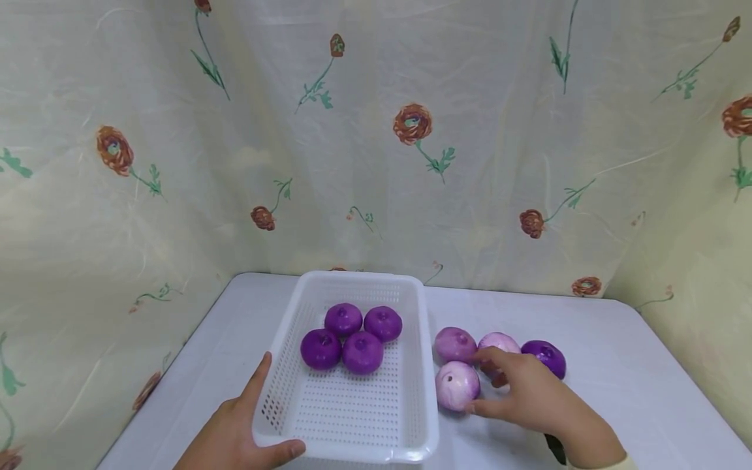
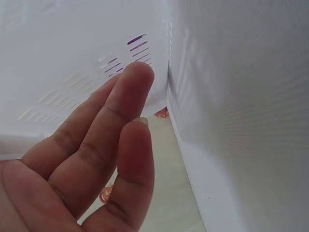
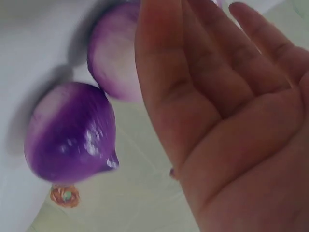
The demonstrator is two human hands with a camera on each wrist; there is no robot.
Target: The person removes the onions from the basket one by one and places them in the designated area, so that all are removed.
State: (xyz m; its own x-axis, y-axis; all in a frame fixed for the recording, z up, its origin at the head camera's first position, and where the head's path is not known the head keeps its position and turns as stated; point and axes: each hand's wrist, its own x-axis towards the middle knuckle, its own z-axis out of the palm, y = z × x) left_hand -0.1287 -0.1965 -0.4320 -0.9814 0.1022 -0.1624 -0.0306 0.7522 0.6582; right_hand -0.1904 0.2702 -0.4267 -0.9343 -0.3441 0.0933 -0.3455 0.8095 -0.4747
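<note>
My left hand [image 1: 235,424] is at the front left corner of a white perforated plastic basket [image 1: 420,365], its index finger along the side and its thumb at the front rim. In the left wrist view its fingers [image 2: 101,130] are beside the basket's outer wall. Several purple onions [image 1: 362,353] sit inside, toward the back. To the right of the basket, my right hand [image 1: 529,388] has its thumb and index finger spread beside a pale onion [image 1: 457,386]; contact is unclear. Around it lie a pinkish onion [image 1: 455,344], another pale onion [image 1: 499,341] and a dark purple onion [image 1: 545,358].
All of this stands on a white table [image 1: 623,365]. A flower-patterned curtain [image 1: 376,163] hangs behind the table and along both sides. Something dark [image 1: 555,449] shows partly under the right wrist.
</note>
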